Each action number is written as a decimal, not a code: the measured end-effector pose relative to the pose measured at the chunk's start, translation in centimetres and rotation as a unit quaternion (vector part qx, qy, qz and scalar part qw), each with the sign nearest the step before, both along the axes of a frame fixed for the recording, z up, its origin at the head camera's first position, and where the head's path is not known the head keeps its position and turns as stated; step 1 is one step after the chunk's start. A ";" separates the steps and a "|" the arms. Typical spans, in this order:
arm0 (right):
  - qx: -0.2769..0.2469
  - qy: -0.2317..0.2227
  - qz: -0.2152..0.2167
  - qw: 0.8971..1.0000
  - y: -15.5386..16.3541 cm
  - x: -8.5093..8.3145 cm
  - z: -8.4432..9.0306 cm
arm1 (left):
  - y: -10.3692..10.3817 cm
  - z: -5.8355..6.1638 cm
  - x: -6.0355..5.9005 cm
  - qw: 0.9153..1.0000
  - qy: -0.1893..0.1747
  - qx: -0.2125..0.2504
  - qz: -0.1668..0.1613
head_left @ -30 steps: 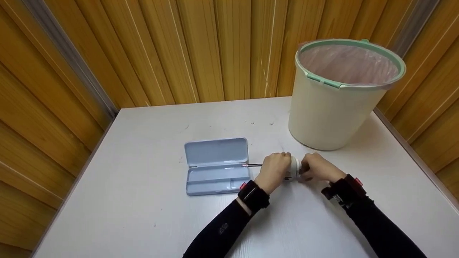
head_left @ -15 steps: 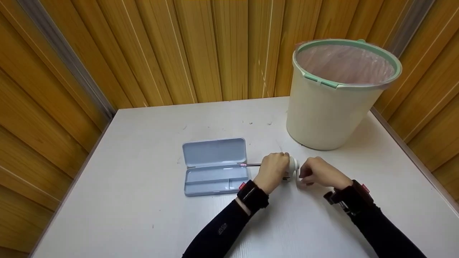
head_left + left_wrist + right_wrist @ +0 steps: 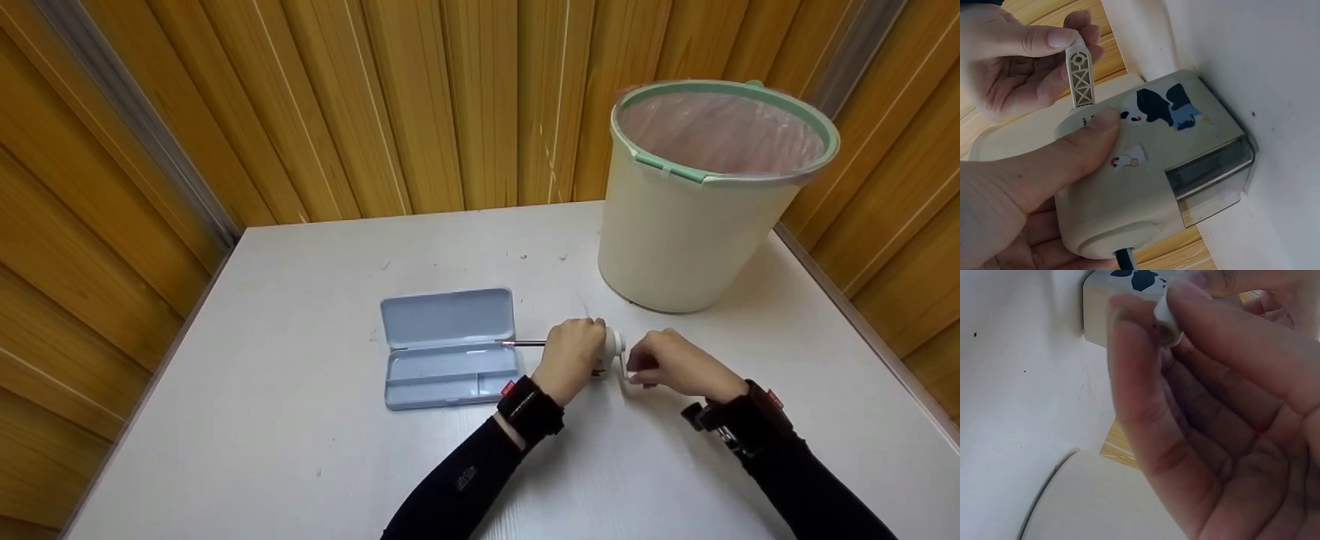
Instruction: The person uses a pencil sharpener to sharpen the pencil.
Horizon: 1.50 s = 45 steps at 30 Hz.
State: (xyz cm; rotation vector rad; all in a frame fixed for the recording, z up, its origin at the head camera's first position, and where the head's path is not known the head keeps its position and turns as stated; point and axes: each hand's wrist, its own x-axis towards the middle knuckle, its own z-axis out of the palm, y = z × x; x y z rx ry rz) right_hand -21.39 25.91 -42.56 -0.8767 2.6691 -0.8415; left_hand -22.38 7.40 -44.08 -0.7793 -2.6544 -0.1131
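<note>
Head view: walls of vertical amber wood panelling (image 3: 450, 105) enclose a white table (image 3: 300, 450) with faint scuffs. Cream waste bin (image 3: 690, 225), green rim, pink liner, stands at far right of the table. Pale blue pencil case (image 3: 448, 347) lies open left of centre, lid back; nothing visible in its tray. Both arms in black sleeves with dark wrist straps; the red tags on the straps are too small to read.

Pencil sharpener (image 3: 611, 352), cream, desk type, sits on the table between bin and case, just right of the case. Left hand (image 3: 574, 358) grasps the body, thumb across the top. A pencil (image 3: 525, 344) juts from it toward the case.

Left wrist view: sharpener (image 3: 1168, 169) carries a cartoon sticker, black and blue patches; no readable lettering. Clear shavings drawer on its lower front. Right hand (image 3: 1013, 62) pinches the white crank handle (image 3: 1080, 79) between thumb and fingers.

Right wrist view: right hand (image 3: 1207, 410) clenched on the handle end.
</note>
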 end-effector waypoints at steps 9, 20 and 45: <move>-0.002 0.011 0.000 1.000 0.2 0.3 0.6 | 0.2 0.2 0.0 1.000 0.008 -0.003 0.002; -0.017 0.002 0.005 1.000 0.8 0.4 0.9 | 0.5 0.2 0.2 1.000 0.009 -0.019 0.014; -0.066 0.031 -0.053 0.996 1.0 0.7 1.0 | 0.3 0.1 -0.3 0.999 0.015 -0.034 0.003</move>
